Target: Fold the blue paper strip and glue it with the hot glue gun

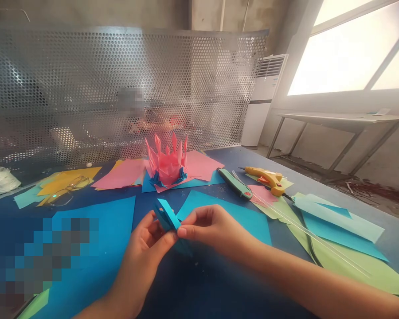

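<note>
The folded blue paper [166, 212] was between the two hands, raised just above the dark blue table [193, 299]. It was small and narrow, bent into layers, with a flat, bright blue band along its upper right side and a slanted far end. The band leaned up and to the left, away from the right fingertips. On its left side, toward the left hand, the layers stood apart and looked darker, leaving a shadowed gap. The edges looked crisp and straight; the near end was covered by fingers, and a bluish patch below them was too blurred to make out.

The left hand [142, 248] gripped the paper from the left, its thumb at the near end and its fingers curled behind. The right hand [210, 225] pinched the right edge between thumb and forefinger, the thumb tip meeting the left thumb.

A large blue sheet [98, 239] lay flat left of the left hand, and another blue sheet [236, 215] lay just beyond the right. Farther ahead of both hands stood a spiky pink paper model [168, 166] with blue folded pieces [180, 176] at its base.
</note>
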`<state>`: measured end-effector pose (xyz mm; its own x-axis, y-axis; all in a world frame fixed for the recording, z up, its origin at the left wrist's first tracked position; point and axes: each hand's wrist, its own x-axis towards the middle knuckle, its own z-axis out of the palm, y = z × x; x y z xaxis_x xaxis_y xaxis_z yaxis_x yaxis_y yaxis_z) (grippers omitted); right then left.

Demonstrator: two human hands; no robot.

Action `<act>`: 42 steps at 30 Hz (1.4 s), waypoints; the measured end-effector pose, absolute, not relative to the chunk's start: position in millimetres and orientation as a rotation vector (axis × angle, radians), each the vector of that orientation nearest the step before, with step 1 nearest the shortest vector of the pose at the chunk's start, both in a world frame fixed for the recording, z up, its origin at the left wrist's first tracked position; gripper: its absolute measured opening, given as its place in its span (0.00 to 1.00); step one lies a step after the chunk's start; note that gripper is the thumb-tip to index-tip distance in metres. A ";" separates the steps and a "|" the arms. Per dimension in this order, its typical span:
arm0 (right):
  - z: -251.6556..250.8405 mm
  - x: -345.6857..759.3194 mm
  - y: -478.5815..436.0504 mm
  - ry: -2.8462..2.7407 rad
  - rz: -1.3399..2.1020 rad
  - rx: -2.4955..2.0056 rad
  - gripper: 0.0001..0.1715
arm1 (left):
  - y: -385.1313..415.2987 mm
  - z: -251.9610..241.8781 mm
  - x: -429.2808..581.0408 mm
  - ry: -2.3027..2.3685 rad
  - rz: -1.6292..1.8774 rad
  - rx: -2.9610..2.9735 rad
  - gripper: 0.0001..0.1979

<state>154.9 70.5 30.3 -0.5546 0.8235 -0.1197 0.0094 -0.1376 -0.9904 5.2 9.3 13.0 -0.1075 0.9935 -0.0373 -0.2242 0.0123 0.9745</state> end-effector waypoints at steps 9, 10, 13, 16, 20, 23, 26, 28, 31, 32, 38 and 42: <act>32.9 154.5 69.6 -1.490 1.711 -1.002 0.22 | 14.1 8.2 3.0 1.248 1.379 0.948 0.23; 32.7 154.5 69.5 -1.490 1.708 -1.007 0.22 | 14.4 7.4 2.8 1.261 1.385 0.945 0.24; 31.7 155.0 70.3 -1.494 1.703 -1.024 0.23 | 13.5 7.5 3.0 1.266 1.378 0.945 0.23; 29.9 156.2 72.1 -1.507 1.693 -1.041 0.23 | 11.7 10.6 4.1 1.245 1.360 0.951 0.19; 26.0 157.4 73.4 -1.536 1.697 -1.046 0.22 | 11.7 10.8 3.8 1.244 1.361 0.910 0.18; 23.9 157.5 73.0 -1.560 1.713 -1.003 0.26 | 12.7 6.2 2.1 1.306 1.392 0.848 0.20; 23.7 156.7 72.4 -1.595 1.669 -0.942 0.33 | 13.5 2.7 0.9 1.322 1.411 0.857 0.18; 24.0 155.7 71.8 -1.630 1.616 -0.901 0.36 | 13.9 2.6 1.0 1.301 1.416 0.884 0.17; 24.4 153.7 69.8 -1.692 1.500 -0.872 0.27 | 14.1 5.0 1.9 1.265 1.414 0.891 0.20; 24.5 153.0 69.0 -1.712 1.446 -0.872 0.19 | 14.0 5.9 2.2 1.262 1.411 0.884 0.22; 24.1 152.7 66.7 -1.814 1.130 -0.839 0.05 | 12.8 9.1 2.8 1.287 1.400 0.829 0.31; 23.2 153.4 68.0 -1.865 1.036 -0.781 0.06 | 13.6 7.7 2.2 1.298 1.370 0.833 0.32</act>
<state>153.4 68.0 23.2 -0.4504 0.8127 0.3696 0.1157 0.4636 -0.8784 2.2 13.6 7.7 -0.2325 0.9594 -0.1597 -0.2109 0.1105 0.9712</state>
